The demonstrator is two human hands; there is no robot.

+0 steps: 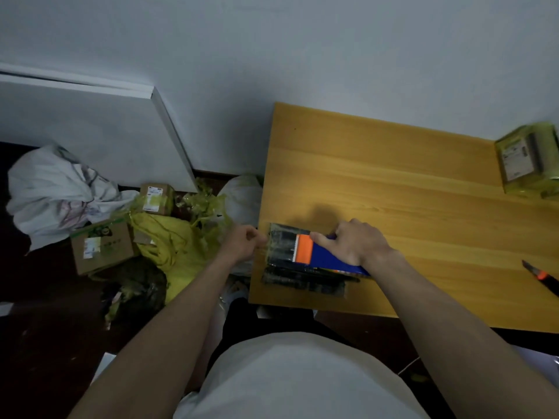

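Observation:
A dark plastic mailing bag (284, 246) lies at the left front corner of the wooden table (393, 189). A blue and orange box (320, 255) sticks partly out of the bag. My right hand (351, 243) grips the box from above, thumb along its top edge. At the table's left edge, my left hand (242, 240) pinches the open end of the bag with curled fingers. Part of the box is hidden under my right hand.
A utility knife (541, 276) with an orange slider lies at the table's right front. A parcel wrapped in yellow-green tape (526, 158) sits at the far right. On the floor to the left lie cardboard boxes (102, 246), yellow wrapping (178, 237) and a white bag (57, 192).

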